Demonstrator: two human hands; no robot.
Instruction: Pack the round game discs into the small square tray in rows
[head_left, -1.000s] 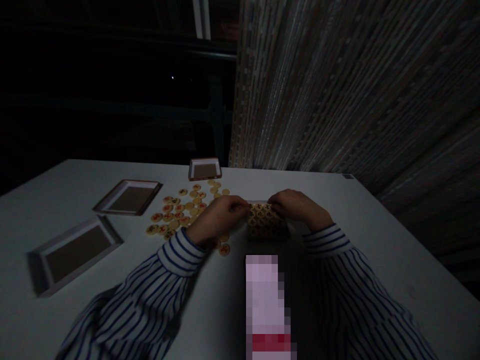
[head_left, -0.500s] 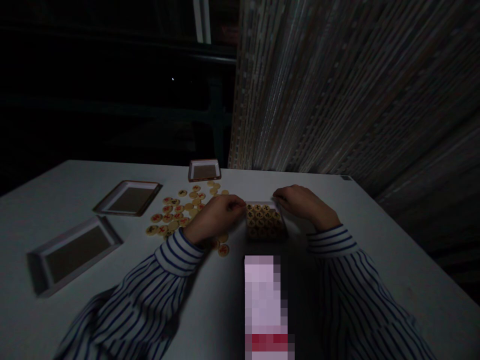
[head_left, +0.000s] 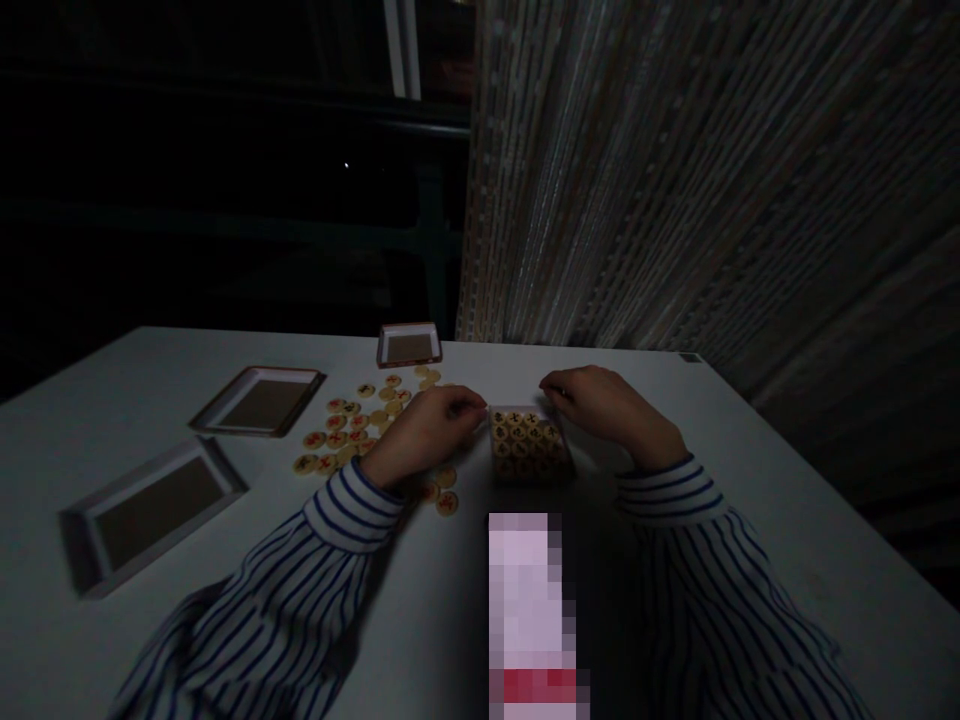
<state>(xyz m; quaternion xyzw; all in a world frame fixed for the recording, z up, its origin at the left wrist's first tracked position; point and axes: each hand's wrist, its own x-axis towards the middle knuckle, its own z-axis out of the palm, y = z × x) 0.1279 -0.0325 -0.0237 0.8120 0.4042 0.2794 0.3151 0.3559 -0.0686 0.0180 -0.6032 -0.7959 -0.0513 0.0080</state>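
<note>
A small square box (head_left: 568, 474) sits at the middle of the table, filled with rows of round wooden Chinese chess pieces (head_left: 523, 434) showing dark characters. The near row lies in shadow. My left hand (head_left: 429, 430) is closed in a pinch at the far left corner of the box. At the far right corner, the thumb and forefinger of my right hand (head_left: 604, 408) are also drawn together on its rim; the exact contact is hard to see in the dim light. Beside and partly behind my left hand lie loose chess pieces (head_left: 336, 437), several marked red.
Three shallow box parts stand on the white table (head_left: 420, 620): a long one (head_left: 124, 572) at left, a square one (head_left: 196, 420) behind it and a smaller one (head_left: 410, 363) at the back. A pixelated pink object (head_left: 525, 590) is in front. A string curtain (head_left: 600, 200) hangs beyond the table.
My right hand has shifted slightly left over the box's corner. Light now falls more on the pieces inside the box. My left hand has barely moved.
</note>
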